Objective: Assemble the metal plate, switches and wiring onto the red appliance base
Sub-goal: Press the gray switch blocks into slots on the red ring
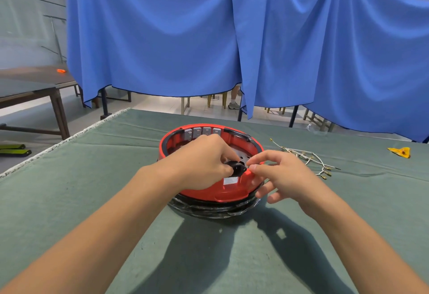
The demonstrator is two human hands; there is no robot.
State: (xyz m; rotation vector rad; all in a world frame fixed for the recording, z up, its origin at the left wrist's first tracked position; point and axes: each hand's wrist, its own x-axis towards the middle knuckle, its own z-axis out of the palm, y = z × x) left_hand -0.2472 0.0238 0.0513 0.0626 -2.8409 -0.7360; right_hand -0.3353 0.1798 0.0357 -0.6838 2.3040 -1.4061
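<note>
Both hands meet over the red appliance base [220, 191], which sits mid-table on the green cloth [69, 201]. My left hand [199, 163] pinches a small black socket part [235, 167] at the near wall of the base, and my right hand [285, 175] brings thumb and forefinger together just beside it, the other fingers loosely curled. Inside the round base, a row of grey switches [202, 131] lines the far wall. White wiring [306, 158] with brass terminals lies to the right.
</note>
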